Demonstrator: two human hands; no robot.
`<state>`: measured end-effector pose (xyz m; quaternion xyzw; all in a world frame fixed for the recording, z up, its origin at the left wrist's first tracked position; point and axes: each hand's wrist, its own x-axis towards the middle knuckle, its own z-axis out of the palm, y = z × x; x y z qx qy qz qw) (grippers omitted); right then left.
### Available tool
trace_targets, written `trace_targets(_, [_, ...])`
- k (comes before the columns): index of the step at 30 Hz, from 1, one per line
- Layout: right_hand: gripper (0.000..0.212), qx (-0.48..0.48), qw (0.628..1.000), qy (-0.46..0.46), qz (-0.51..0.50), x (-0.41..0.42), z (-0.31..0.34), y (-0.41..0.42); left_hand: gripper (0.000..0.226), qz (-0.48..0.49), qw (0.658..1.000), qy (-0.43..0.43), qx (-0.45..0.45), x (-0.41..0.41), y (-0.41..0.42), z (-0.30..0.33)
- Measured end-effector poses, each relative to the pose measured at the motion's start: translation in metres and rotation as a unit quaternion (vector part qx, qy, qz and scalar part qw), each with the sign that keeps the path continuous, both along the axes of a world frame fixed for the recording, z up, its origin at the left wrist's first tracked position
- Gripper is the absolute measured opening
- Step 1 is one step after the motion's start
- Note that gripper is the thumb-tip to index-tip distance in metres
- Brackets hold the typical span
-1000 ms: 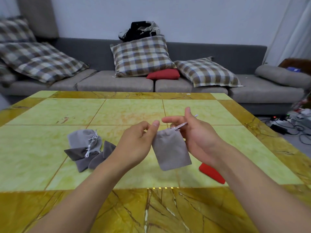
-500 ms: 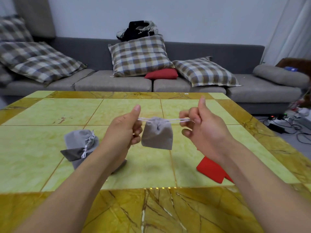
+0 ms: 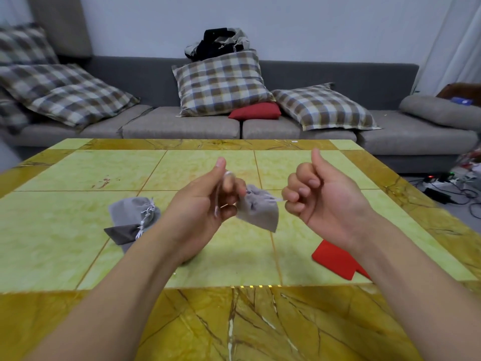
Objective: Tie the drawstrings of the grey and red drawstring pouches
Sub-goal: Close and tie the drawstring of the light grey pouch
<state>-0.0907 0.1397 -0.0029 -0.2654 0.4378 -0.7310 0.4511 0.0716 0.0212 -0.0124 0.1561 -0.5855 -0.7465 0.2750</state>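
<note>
Both hands (image 3: pixel 205 204) apparently pinch drawstrings (image 3: pixel 278 200).

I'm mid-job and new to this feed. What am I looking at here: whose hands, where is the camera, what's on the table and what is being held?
There is no robot: these are a person's two bare hands, filmed by one wide-angle camera worn on the head, looking forward and down. The left hand and right hand hold a small grey pouch in the air between them, each gripping a drawstring end; the pouch mouth is gathered shut. On the yellow-green table lie a pile of other grey pouches at the left, at least one with its string tied, and red pouches at the right, partly hidden by the right forearm. Behind is a grey sofa with checked cushions.
</note>
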Motion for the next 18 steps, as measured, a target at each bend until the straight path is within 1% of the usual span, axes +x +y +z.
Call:
trace_targets(3, [0.057,0.022,0.999,0.04,0.015,0.006,-0.003,-0.003,0.029,0.009,0.995,-0.016,-0.097,0.002,0.0,-0.002])
trace_targets(5, [0.058,0.026,0.998,0.05,0.031,0.009,-0.003,-0.005,0.015,0.003,0.992,0.006,-0.127,0.004,0.0,-0.002])
trace_targets(6, [0.059,0.027,0.998,0.05,0.041,0.01,-0.002,-0.005,0.014,0.006,0.991,0.018,-0.129,0.004,0.0,-0.003])
trace_targets(8, [0.06,0.033,0.997,0.05,0.058,0.016,-0.004,-0.006,0.013,0.02,0.993,0.032,-0.11,0.002,0.0,-0.006])
trace_targets(11, [0.062,0.046,0.993,0.079,0.068,0.024,-0.008,-0.008,0.019,0.01,0.999,0.051,0.001,-0.003,0.006,-0.006])
trace_targets(13, [0.063,0.035,0.992,0.108,0.046,0.025,-0.007,-0.009,0.02,0.004,0.998,0.019,0.064,-0.004,0.007,-0.006])
trace_targets(15, [0.062,-0.004,0.994,0.112,0.013,0.019,-0.002,-0.007,0.022,-0.011,0.995,-0.034,0.093,-0.003,0.006,-0.008])
trace_targets(16, [0.063,-0.021,0.991,0.13,-0.006,0.015,0.0,-0.006,0.023,-0.019,0.994,-0.056,0.094,-0.002,0.006,-0.008])
trace_targets(17, [0.063,-0.026,0.984,0.175,-0.033,0.01,0.0,-0.004,0.023,-0.03,0.993,-0.071,0.092,-0.001,0.006,-0.008])
trace_targets(18, [0.064,-0.016,0.966,0.249,-0.068,0.007,0.0,-0.003,0.024,-0.046,0.992,-0.077,0.083,-0.001,0.008,-0.008])
